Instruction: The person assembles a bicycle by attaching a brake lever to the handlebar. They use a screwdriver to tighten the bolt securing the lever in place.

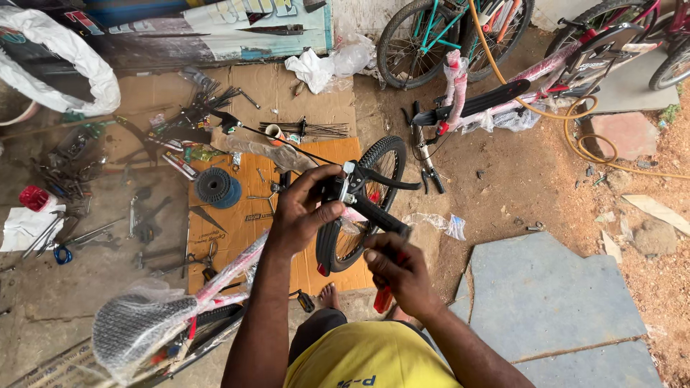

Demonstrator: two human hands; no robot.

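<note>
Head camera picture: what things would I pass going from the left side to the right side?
Red cup → round dark blue spool → left hand → black brake lever → coiled orange hose.

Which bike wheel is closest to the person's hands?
The small black-tyred wheel right under the left hand and right hand. The other wheels stand far off by the wall.

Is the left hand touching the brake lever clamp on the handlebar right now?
Touching. The head view shows the left hand with its fingers wrapped around the brake lever clamp, thumb pressed beneath, no gap visible.
</note>
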